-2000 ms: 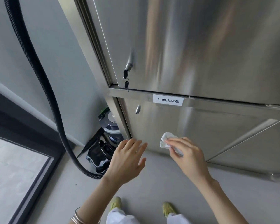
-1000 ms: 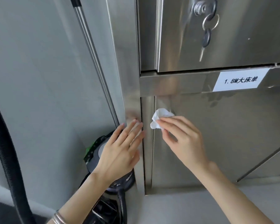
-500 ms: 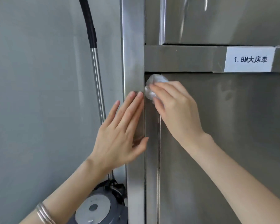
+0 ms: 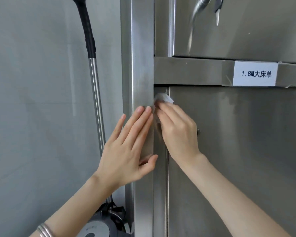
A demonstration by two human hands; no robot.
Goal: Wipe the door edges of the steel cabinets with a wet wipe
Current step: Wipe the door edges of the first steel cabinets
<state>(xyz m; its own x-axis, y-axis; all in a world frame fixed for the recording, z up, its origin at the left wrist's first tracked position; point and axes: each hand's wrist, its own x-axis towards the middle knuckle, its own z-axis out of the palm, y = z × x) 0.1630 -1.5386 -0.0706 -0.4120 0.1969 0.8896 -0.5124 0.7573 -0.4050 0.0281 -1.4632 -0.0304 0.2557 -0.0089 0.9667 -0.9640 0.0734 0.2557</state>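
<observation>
Blurred wet wipe (image 4: 163,98), mostly tucked under the right hand (image 4: 178,132). Key (image 4: 217,16) at upper right cut by the top edge. Vacuum cleaner (image 4: 99,226) clipped at the bottom edge; its hose (image 4: 85,23) exits the top.

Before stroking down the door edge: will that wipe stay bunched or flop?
Probably floppy: the wipe bulges crumpled above the right hand. Likely light, as one hand's pinch holds it. It may slide readily on the smooth steel door.
</observation>
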